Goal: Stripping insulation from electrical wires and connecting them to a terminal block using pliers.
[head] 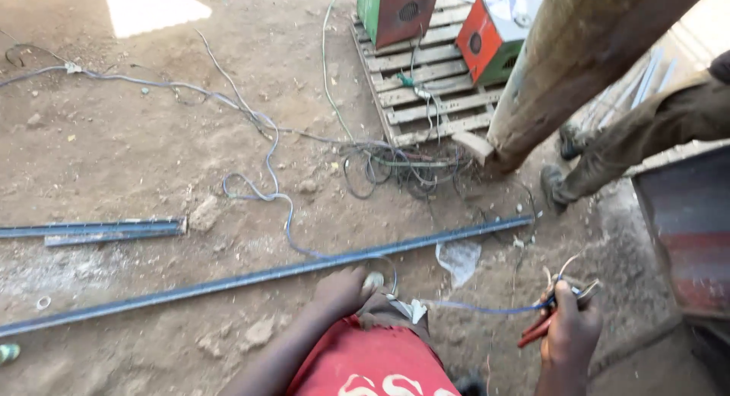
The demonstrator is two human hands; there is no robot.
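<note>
Two bare hands are in view at the lower edge, both belonging to the person wearing the camera; the left hand [344, 289] is curled loosely, fingers bent around a small pale rounded object [373, 281] just beside the long grey-blue steel angle bar [266, 274] that lies across the dirt floor [114, 152]; what the object is cannot be told. The right hand [569, 331] is closed in a fist around red-handled metal pliers [549, 314], handles pointing down-left, jaws uppermost; a thin blue wire [487, 309] runs between the two hands, meeting the pliers at one end and a scrap of white material [414, 310] near the left hand at the other. A second, shorter pair of grey steel bars [99, 230] lies well apart to the left; loose blue and grey cables [258, 137] trail over the soil toward a pale wooden pallet [433, 92] carrying a green-and-red metal box [395, 12] and a red-and-green box [494, 34]; another person's trousered leg [654, 130] stands beside a thick brown wooden post [570, 54].
</note>
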